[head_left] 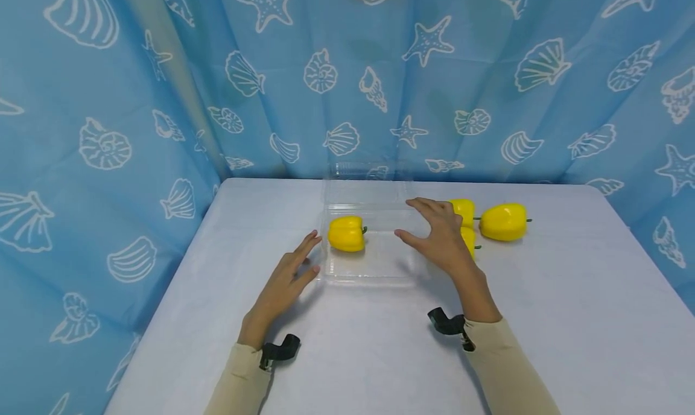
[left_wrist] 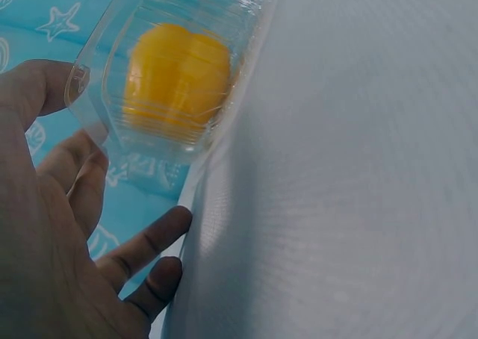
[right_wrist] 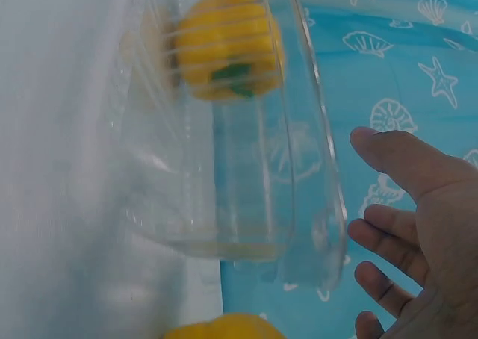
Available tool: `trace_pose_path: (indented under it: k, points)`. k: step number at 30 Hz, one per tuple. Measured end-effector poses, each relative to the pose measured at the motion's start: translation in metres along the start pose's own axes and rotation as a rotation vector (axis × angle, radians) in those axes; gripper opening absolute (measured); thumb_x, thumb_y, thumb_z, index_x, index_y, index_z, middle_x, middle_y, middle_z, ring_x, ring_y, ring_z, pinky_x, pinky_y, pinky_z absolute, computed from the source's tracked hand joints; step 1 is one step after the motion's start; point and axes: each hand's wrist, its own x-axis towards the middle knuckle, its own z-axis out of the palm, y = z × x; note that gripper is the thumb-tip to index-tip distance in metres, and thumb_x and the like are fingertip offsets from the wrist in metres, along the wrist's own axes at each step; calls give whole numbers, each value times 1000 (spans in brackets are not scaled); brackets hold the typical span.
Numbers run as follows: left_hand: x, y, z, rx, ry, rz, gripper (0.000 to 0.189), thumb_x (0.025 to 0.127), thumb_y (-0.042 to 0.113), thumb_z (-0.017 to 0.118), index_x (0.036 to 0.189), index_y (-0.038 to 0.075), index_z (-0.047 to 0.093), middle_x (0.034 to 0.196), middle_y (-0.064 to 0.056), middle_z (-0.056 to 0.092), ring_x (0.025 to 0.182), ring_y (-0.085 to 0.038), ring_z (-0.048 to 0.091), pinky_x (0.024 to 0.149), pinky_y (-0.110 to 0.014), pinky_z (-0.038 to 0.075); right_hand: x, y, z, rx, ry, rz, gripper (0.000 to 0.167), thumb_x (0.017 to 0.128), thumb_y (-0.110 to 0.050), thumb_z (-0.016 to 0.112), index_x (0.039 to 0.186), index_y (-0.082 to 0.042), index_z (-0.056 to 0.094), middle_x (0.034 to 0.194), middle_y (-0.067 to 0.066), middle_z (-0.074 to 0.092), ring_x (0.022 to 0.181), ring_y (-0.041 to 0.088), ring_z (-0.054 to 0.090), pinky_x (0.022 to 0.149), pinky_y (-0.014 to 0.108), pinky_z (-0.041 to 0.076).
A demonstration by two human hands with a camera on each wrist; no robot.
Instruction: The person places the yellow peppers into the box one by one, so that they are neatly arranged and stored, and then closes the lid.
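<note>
Blue curtain (head_left: 347,89) with white shells, starfish; white table (head_left: 369,348) before it

Clear plastic box (head_left: 380,264), lid (head_left: 366,192) open, between left fingers (head_left: 304,248) and right fingers (head_left: 428,207), glossy yellow pepper (head_left: 345,234) lying inside nearer the left fingers, three more yellow peppers (head_left: 504,222) beyond the right fingers

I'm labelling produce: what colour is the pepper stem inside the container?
The stem is green, clearest in the right wrist view.

On the white, cloth-covered table (head_left: 347,354), a clear rectangular plastic box (head_left: 387,258) is standing before a blue, shell-printed curtain (head_left: 304,35), one blocky yellow pepper (head_left: 346,234) is lying in the box's left half, and three more peppers (head_left: 502,223) are lying to its right.
</note>
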Motion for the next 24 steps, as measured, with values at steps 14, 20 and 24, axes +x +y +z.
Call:
trace_pose_path:
  k: [14,20,24]
  points:
    - [-2,3,-1,-5,1,-4,59,104,32,54,158,29,31,163,20,18,117,-20,50,91,-46,42,-7,17,-12,6,28,-26,66,88,-38,76,143,-11,53,149,14,47,134,41,31,98,71,19]
    - [-1,-1,0,-8,1,7,58,104,31,54,158,28,32,163,20,19,116,-20,51,89,-46,42,-10,20,-19,-2,3,2,68,89,-41,75,145,-11,51,151,15,44,136,42,29,100,72,19]
    - [-1,0,1,-10,-2,3,58,104,31,54,158,29,32,163,20,19,116,-20,51,90,-46,42,-12,25,-21,7,9,8,69,88,-41,75,145,-11,51,151,15,44,137,41,28,101,69,21]
